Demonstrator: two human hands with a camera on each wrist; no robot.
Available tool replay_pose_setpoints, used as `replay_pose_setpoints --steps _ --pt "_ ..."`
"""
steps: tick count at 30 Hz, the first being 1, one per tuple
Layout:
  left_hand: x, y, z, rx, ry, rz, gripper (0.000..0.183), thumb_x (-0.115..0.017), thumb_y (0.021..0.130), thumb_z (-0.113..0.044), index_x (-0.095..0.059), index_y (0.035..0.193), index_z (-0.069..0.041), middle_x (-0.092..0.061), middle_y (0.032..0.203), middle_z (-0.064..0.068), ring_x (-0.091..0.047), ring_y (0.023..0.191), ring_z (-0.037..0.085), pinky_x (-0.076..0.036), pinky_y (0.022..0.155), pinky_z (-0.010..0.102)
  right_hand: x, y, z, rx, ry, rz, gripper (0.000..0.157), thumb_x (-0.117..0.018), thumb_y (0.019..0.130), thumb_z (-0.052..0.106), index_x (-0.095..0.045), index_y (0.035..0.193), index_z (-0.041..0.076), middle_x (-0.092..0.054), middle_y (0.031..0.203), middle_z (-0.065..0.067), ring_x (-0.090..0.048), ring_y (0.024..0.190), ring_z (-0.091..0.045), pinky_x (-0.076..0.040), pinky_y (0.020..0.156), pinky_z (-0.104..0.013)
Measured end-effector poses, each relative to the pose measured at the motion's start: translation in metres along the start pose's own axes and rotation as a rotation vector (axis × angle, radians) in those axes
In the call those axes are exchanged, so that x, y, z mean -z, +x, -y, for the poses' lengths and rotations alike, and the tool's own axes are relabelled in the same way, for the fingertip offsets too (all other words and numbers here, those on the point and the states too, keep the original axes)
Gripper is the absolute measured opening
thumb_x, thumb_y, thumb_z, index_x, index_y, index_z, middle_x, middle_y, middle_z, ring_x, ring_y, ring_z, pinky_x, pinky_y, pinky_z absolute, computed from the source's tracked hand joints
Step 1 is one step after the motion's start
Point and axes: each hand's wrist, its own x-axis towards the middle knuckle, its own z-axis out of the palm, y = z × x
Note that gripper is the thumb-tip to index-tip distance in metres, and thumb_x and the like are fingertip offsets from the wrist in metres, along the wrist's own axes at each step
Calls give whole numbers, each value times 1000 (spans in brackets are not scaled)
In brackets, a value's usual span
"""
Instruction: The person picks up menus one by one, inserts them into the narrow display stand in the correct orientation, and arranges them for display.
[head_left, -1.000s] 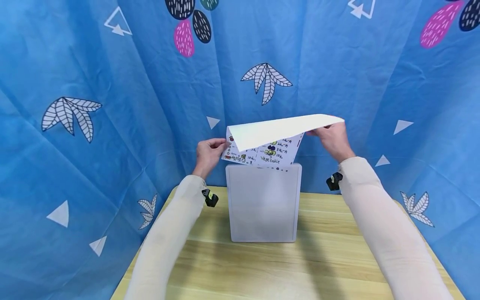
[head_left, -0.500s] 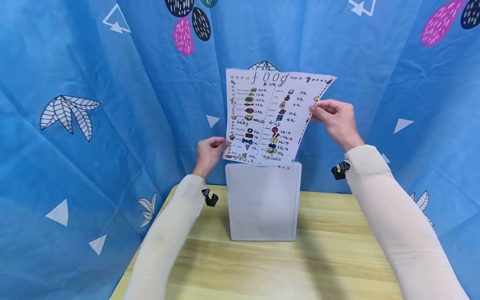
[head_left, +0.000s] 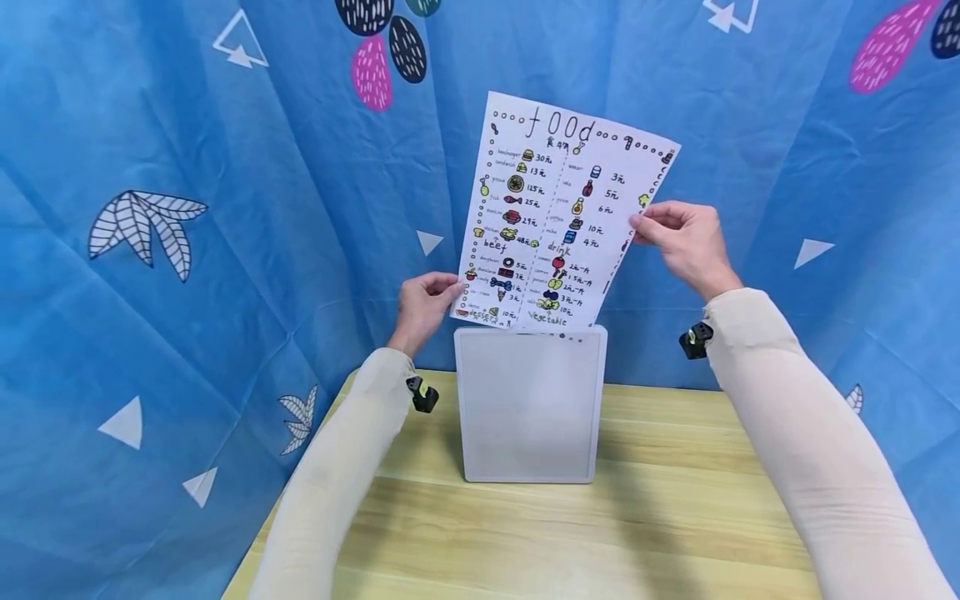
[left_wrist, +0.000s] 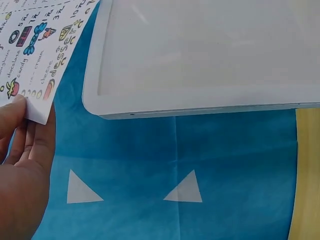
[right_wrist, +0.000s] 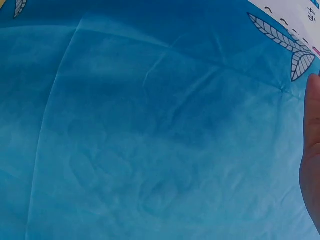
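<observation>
A white paper menu (head_left: 540,225), hand-drawn with the heading "food", coloured food pictures and prices, is held up between both hands, leaning a little to the right. My left hand (head_left: 422,310) pinches its lower left edge between thumb and fingers. Halfway up the right edge, my right hand (head_left: 692,243) pinches the paper, thumb in front. Directly below stands an upright white board (head_left: 529,404) with a raised frame, and the sheet's bottom edge meets its top. In the left wrist view the menu's lower corner (left_wrist: 37,107) lies between thumb and fingers, beside the board's rounded corner.
The board stands on a light wood-grain table (head_left: 450,533) near its back edge. Behind and on both sides hangs a blue patterned curtain (head_left: 300,208) with leaves and triangles. A small black device (head_left: 423,394) is strapped to the left wrist, another (head_left: 697,340) to the right.
The sheet, folded forward with its blank back showing, has straightened up so its printed face shows. My right hand rose and moved slightly right; the left hand stayed nearly in place.
</observation>
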Motion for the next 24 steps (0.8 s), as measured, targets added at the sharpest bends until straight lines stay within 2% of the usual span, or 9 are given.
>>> replay_pose_setpoints --steps 13,18,24 --pt "-5 -2 0 -12 -9 16 19 -74 92 -16 -75 106 -3 -72 100 11 -66 89 21 -55 75 26 7 -1 -5 -12 -74 -9 35 -75 89 36 -74 109 7 -73 82 16 -69 77 1 -40 83 -25" --pt "-7 -3 -3 -26 0 14 19 -74 92 -16 -75 106 -3 -71 98 11 -65 88 20 -54 74 26 8 -2 -7 -21 -82 -9 38 -75 89 37 -74 111 7 -73 86 15 -69 78 2 -39 87 -29" --pt "-7 -3 -6 -45 5 -1 17 -73 93 -14 -75 105 -3 -71 98 11 -64 89 21 -54 75 28 9 -1 -8 -24 -65 -11 37 -75 89 36 -74 111 6 -73 85 15 -70 78 1 -41 87 -27"
